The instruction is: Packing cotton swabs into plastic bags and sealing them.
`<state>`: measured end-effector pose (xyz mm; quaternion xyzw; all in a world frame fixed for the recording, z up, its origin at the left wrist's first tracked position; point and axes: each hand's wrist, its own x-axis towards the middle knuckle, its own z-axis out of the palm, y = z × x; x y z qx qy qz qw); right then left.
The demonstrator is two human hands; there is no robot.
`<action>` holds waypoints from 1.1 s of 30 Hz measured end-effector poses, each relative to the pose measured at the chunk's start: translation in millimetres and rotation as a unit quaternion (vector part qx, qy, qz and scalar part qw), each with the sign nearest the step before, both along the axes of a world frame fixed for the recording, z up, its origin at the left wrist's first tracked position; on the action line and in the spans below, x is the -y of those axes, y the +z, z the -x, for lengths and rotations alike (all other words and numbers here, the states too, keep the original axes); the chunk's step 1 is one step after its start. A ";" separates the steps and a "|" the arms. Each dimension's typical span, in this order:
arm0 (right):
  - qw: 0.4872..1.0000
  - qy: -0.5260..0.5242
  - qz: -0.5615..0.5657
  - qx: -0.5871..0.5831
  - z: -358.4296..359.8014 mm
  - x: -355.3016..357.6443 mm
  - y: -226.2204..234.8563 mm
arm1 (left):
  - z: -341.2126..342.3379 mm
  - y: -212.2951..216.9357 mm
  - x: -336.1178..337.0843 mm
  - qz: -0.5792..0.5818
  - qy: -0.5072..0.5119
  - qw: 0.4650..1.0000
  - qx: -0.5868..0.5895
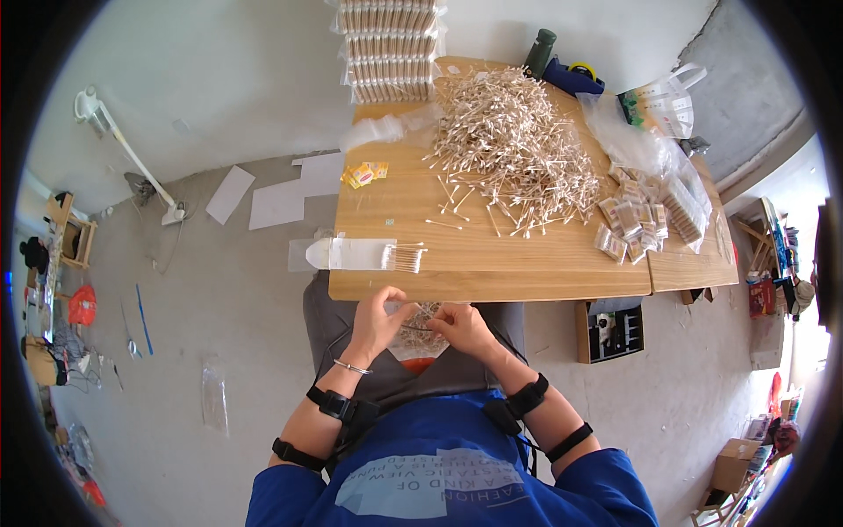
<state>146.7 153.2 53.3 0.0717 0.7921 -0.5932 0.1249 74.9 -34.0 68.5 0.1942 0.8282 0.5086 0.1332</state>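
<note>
Just below the table's front edge, over my lap, my left hand (pixel 379 323) has its thumb and fingers curled together. Close beside it, my right hand (pixel 463 328) is pinched, its fingertips pointing toward the left. Whatever lies between the fingertips is too small to make out. Beneath both hands, a clear bag or tub of cotton swabs (pixel 414 338) shows in my lap, partly hidden. On the table above my left hand lies a flat clear sleeve (pixel 356 255), with a row of cotton swabs (pixel 408 257) sticking out of its right end.
A large heap of loose cotton swabs (pixel 518 145) covers the table's (pixel 527 285) middle. Small filled packs (pixel 628 224) lie at right beside plastic bags (pixel 676 189). Yellow packets (pixel 364 174) lie at left. Stacked swab packs (pixel 391 53) and a green bottle (pixel 539 53) stand behind.
</note>
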 end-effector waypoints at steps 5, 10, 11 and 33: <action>0.953 -0.074 -0.287 -0.065 17.0 11.9 7.7 | 13.8 -22.9 5.7 0.095 0.036 0.984 -0.146; 0.903 -0.187 -0.336 -0.194 82.3 -19.7 -1.4 | 50.3 -26.5 -15.5 0.136 -0.005 0.941 -0.309; 0.902 -0.187 -0.338 -0.193 97.1 -28.7 -2.9 | 55.0 -28.0 -18.2 0.134 -0.006 0.942 -0.308; 0.863 -0.311 -0.323 -0.235 94.7 -72.2 -49.1 | 157.3 -12.4 -142.0 0.159 0.005 0.971 -0.179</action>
